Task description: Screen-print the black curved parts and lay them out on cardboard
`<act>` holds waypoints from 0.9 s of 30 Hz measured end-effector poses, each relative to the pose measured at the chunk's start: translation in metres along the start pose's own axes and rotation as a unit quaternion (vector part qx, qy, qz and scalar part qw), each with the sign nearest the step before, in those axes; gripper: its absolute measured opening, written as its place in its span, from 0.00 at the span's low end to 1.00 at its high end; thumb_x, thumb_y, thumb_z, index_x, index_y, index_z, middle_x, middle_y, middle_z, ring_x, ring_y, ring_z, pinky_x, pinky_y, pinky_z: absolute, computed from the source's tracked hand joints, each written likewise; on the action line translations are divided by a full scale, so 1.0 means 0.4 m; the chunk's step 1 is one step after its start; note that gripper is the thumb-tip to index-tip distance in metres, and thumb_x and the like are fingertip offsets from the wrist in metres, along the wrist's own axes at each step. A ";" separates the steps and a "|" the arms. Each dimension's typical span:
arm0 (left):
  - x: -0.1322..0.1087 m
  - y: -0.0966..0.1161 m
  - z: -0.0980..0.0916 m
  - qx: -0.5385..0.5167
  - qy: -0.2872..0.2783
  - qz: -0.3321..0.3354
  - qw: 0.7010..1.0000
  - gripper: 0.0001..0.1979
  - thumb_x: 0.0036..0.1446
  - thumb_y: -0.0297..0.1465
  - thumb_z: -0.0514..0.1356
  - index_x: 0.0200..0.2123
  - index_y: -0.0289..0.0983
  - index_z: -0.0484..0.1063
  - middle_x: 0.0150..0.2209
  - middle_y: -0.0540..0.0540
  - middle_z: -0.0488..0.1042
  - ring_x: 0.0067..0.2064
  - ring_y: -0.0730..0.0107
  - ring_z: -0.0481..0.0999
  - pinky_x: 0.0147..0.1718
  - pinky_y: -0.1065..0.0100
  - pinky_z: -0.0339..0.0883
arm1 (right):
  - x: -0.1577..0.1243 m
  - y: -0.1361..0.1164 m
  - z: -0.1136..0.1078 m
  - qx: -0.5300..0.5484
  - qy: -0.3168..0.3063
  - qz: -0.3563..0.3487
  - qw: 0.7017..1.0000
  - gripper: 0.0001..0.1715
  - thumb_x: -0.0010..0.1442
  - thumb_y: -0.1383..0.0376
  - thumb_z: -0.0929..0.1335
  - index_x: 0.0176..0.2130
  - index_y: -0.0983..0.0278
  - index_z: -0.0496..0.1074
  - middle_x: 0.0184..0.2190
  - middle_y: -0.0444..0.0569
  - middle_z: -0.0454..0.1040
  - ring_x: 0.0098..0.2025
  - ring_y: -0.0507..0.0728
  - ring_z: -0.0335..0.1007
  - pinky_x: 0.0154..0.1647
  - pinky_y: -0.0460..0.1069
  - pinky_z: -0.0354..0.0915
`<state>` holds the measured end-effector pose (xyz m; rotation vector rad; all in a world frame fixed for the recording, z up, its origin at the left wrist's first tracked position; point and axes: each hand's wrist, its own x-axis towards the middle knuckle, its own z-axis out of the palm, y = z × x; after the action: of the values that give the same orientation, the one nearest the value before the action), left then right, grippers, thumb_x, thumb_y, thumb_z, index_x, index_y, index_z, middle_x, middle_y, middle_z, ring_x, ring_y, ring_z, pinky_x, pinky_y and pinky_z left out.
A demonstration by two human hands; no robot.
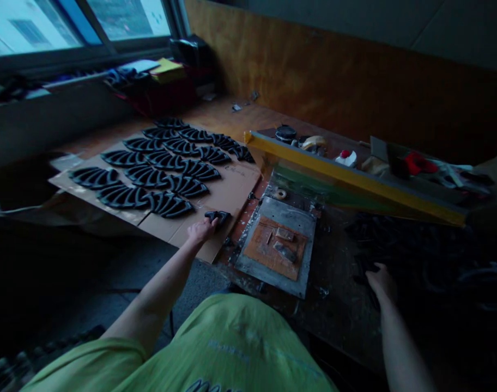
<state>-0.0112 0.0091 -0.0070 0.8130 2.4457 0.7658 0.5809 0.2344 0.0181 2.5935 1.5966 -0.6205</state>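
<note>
My left hand (202,230) holds a small black piece (218,218) at the near right corner of a cardboard sheet (236,188). Rows of curved, ribbed black pieces (162,160) lie on the sheet, farther away and to the left. My right hand (381,279) is over at the dark right side of the table, its fingers closed on a black piece (369,283) beside a heap of black pieces (428,256). Between my hands lies a grey plate (244,261) with a brown board (259,245) and small blocks on it.
A yellow-edged screen frame (346,171) slants up behind the grey plate. A tape roll (280,194) lies near its left end. Open boxes with red and white items (420,163) stand at the back right. A wooden panel (314,71) borders the table's rear.
</note>
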 end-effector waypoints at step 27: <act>-0.133 0.636 -0.138 -0.484 -0.048 0.245 0.839 0.23 0.58 0.56 0.50 0.34 0.42 0.68 0.18 0.51 0.66 0.18 0.73 0.62 0.19 0.67 0.55 | -0.505 -0.411 0.250 0.059 0.042 -0.584 0.809 0.20 0.64 0.70 0.61 0.50 0.59 0.76 0.48 0.52 0.75 0.49 0.60 0.64 0.53 0.55 0.62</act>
<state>0.0976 0.1259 0.2056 0.9769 1.3941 1.8596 0.3281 0.1169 0.0260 1.3625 3.1602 -0.5903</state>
